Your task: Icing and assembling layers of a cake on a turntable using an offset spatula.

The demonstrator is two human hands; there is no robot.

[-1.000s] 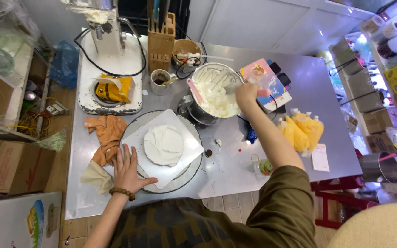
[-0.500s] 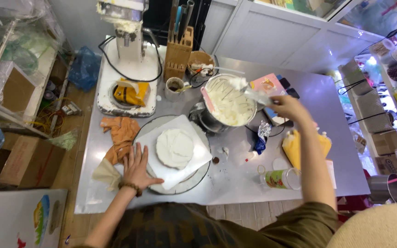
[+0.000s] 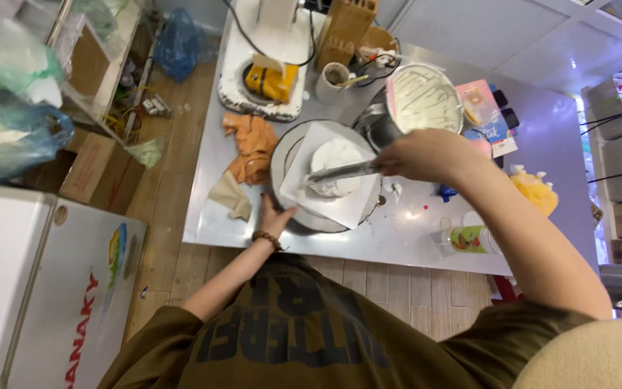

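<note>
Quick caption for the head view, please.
Right hand holds a spatula over the white cake; left hand touches the turntable.

Round white cake layer point(image 3: 332, 160) partly hidden behind long metal spatula blade point(image 3: 340, 171). Spatula handle buried in right hand point(image 3: 426, 155). Left hand point(image 3: 276, 216) fingertips hidden at round metal turntable point(image 3: 282, 155) rim. White stand mixer point(image 3: 271, 21) cut off by top edge. Right hand motion-blurred.

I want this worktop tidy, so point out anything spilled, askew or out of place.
An orange cloth lies crumpled on the steel table beside the turntable, with a beige rag bunched near the edge. White smears dot the table by the right hand. The white board sits cornerwise. Nothing looks broken.
</note>
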